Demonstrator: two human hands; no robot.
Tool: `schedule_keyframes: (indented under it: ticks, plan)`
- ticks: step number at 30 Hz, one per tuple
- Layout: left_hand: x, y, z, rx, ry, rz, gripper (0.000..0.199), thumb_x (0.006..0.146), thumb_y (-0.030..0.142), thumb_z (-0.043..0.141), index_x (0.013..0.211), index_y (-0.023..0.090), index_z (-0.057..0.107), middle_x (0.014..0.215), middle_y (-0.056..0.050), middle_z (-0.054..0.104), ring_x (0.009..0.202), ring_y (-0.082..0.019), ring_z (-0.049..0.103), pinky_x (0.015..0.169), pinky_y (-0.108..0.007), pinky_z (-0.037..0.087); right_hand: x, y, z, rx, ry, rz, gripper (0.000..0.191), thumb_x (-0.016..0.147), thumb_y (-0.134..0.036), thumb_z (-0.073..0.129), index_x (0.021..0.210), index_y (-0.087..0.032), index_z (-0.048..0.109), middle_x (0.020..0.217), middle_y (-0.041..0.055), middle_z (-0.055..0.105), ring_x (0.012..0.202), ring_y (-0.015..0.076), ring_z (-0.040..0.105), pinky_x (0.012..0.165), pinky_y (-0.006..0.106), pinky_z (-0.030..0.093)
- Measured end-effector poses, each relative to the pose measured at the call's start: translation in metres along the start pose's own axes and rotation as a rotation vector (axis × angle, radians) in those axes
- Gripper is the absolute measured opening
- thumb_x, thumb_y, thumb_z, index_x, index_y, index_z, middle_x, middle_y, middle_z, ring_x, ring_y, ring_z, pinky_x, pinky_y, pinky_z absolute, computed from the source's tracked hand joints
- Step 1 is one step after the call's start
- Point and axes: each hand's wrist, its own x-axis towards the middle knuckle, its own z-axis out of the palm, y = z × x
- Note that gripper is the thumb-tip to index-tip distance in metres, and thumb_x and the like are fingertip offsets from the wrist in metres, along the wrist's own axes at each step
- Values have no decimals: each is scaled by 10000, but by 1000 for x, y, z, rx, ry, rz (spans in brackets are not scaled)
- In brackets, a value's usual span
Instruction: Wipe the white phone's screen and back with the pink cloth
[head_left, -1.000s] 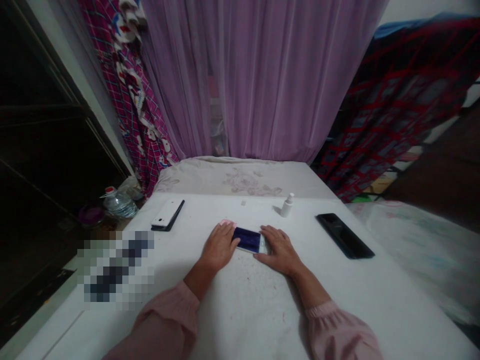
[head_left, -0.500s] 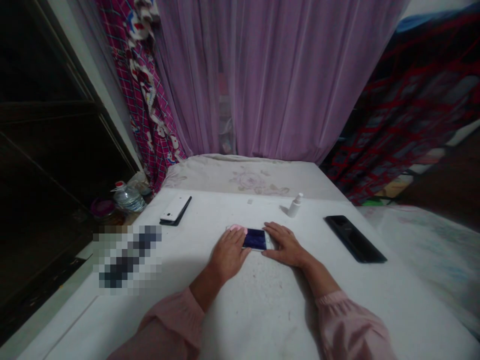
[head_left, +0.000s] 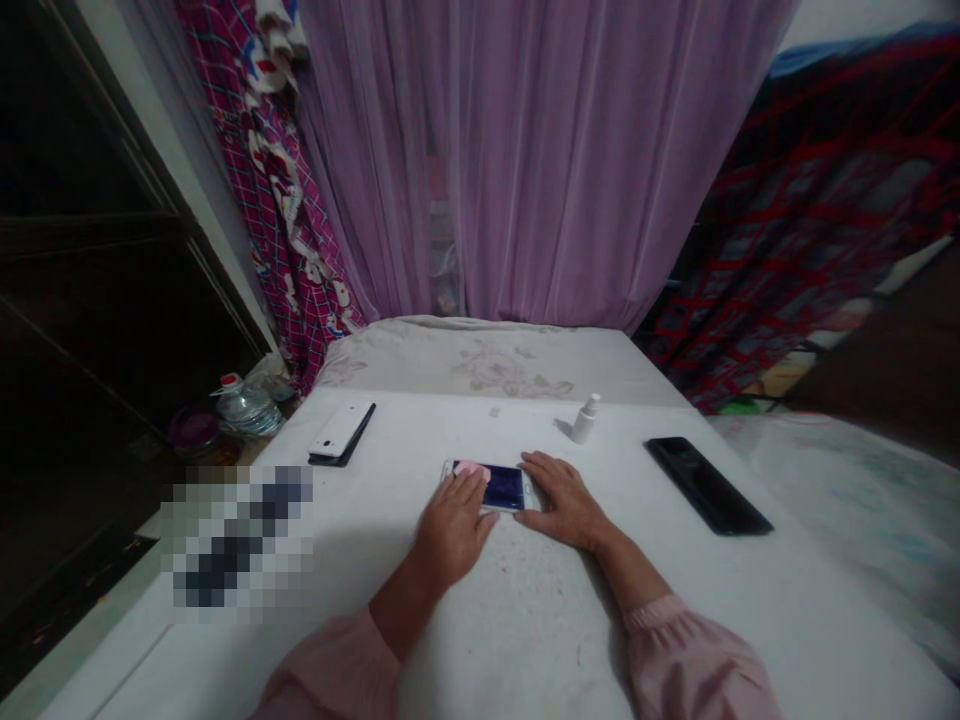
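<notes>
A white phone with a lit dark-blue screen [head_left: 506,487] lies crosswise on the white cloth in front of me. On the left part of its screen is a small pink cloth [head_left: 471,469], pressed under the fingers of my left hand [head_left: 452,525]. My right hand [head_left: 564,500] steadies the phone's right end, thumb at the near edge and fingers spread past the far corner. Behind the phone stands a small white spray bottle [head_left: 585,420].
At the left lie a white phone back [head_left: 343,430] on a dark piece and a pixelated dark object [head_left: 244,535]. A black phone [head_left: 709,485] lies at the right. Beyond the left edge is a plastic bottle [head_left: 247,405]; purple curtains [head_left: 555,160] hang behind.
My left hand and the pink cloth have shifted slightly left along the screen, uncovering more of the phone's left end. The whole view has moved a little.
</notes>
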Motion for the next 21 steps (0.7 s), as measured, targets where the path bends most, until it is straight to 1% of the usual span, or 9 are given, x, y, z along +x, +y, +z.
schedule_keyframes:
  ticks: [2,4,9,12,15,21]
  plan:
    - [-7,3,-1,-21,29,20,496,987,368,410,1405,105,454,1418,-144,524,1366,-283,423,1094,-486,416,-1,-2,1,-8,16,-3,759,751,-561,655,1393,-191,488,1488,157,432,1401,333,341,1124,559,238]
    - [-9,3,-1,-29,59,25,484,987,347,410,1419,133,443,1412,-132,532,1364,-278,427,1088,-493,425,-2,-3,2,-12,30,-13,748,761,-564,645,1395,-201,485,1486,156,435,1398,335,347,1122,565,244]
    - [3,-8,8,9,138,-8,478,977,312,414,1431,165,438,1380,-129,564,1321,-281,482,1061,-501,458,-3,-4,6,-33,44,-9,738,786,-594,619,1397,-202,485,1491,149,430,1396,339,353,1133,568,246]
    - [8,-9,12,35,144,-28,471,972,314,428,1410,144,463,1377,-135,565,1314,-285,490,1058,-496,465,-4,-3,8,-45,24,-11,748,805,-606,596,1407,-180,473,1501,155,411,1404,340,338,1143,572,241]
    - [4,-4,14,44,135,-43,479,967,315,445,1411,134,458,1378,-136,564,1312,-281,493,1057,-491,471,-5,-1,8,-45,27,-18,749,805,-630,588,1400,-187,484,1495,158,418,1398,353,346,1136,589,252]
    - [-4,8,16,29,138,-99,526,955,376,484,1445,193,425,1418,-89,532,1320,-278,485,1041,-481,489,-7,5,15,-52,47,-41,731,809,-633,585,1409,-228,479,1483,144,440,1378,365,379,1125,609,276]
